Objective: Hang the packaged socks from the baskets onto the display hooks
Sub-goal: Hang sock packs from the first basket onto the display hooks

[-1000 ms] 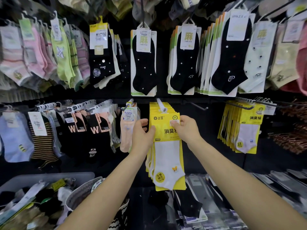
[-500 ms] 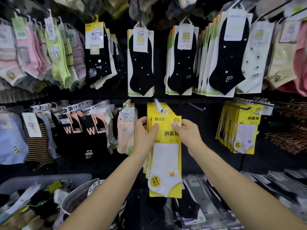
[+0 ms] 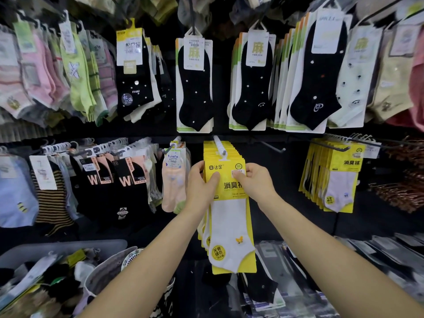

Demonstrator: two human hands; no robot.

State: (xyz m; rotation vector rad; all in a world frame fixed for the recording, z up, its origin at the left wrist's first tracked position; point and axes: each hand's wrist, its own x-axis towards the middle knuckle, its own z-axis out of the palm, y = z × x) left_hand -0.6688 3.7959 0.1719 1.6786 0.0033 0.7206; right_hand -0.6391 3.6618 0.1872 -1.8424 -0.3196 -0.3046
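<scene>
While the grey basket (image 3: 68,245) of loose sock packs sat at the lower left, the left hand (image 3: 198,187) pinched the left edge of the yellow sock pack (image 3: 229,216), thumb across the card front. The pack hung in front of a row of matching packs (image 3: 231,150) on the white hook (image 3: 219,145); whether its hanger hole was fully seated I could not tell. The right hand (image 3: 257,182) pinched the upper right of the card in the same way. Done well, both grips would hold the card level, slide it back along the hook until it met the row, then let go together so it hung square. The pack was a flat yellow card carrying a white ankle sock with a small yellow butterfly mark and a round yellow sticker near the toe.
</scene>
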